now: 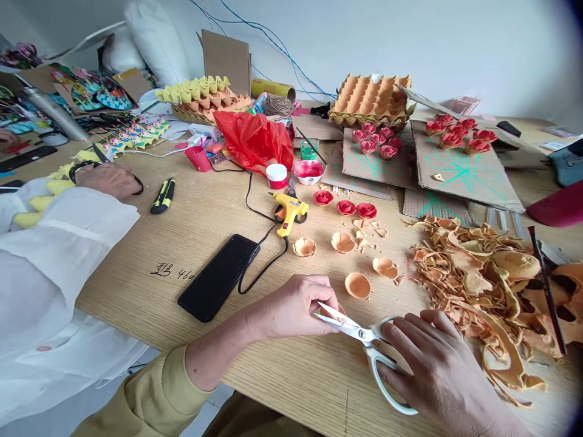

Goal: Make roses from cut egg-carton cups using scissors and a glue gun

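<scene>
**Orange piece (pixel 340 310) met by scissor blades above the surface (pixel 291 376)**

In the head view, the orange piece is pinched in the fingers of the left hand (pixel 296 306) and is partly hidden by them. The scissors (pixel 363 334) are grasped by their pale handles in the right hand (pixel 437 364), with the blades slightly parted at the piece.

From the scissors' pivot, four orange cups (pixel 342 243) (three petalled, one plain) are seen towards twelve o'clock, with three red flowers (pixel 346 207) beyond. A heap of scraps (pixel 478 273) is spread at two o'clock. A yellow glue gun (pixel 289 212) is placed at eleven, and a black phone (pixel 218 276) between nine and ten. A co-worker's blurred hand (pixel 107 179) is seen at ten.
</scene>
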Demonstrator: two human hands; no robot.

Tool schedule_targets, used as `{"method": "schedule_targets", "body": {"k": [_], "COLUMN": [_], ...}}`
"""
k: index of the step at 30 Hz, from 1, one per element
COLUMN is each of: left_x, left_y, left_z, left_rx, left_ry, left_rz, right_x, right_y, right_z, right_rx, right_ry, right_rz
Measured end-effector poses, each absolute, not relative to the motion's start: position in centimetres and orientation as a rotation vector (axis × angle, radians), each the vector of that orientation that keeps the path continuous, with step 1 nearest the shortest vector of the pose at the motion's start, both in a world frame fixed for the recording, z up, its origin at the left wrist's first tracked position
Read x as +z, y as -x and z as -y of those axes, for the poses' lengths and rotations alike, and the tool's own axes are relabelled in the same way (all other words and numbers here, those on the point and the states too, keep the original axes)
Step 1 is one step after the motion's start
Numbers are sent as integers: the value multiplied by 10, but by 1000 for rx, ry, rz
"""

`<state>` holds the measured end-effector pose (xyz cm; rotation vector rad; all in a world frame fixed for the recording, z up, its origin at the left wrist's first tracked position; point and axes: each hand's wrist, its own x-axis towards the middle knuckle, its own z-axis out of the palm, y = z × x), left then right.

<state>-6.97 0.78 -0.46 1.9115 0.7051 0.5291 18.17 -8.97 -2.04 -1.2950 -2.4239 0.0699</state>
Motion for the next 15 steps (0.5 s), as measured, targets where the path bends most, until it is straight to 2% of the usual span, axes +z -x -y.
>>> {"method": "schedule_targets", "body": {"k": [15], "left_x": [-3], "left_y": [69], "left_z": [-5], "left_rx": [492], "left_ry": [-2040], "left_rz": [-740], "right_x": [-23], "right_y": [-184], "right_z": [90], "right_rx": [170], "right_ry": [1238], "right_rz": [2400]}}
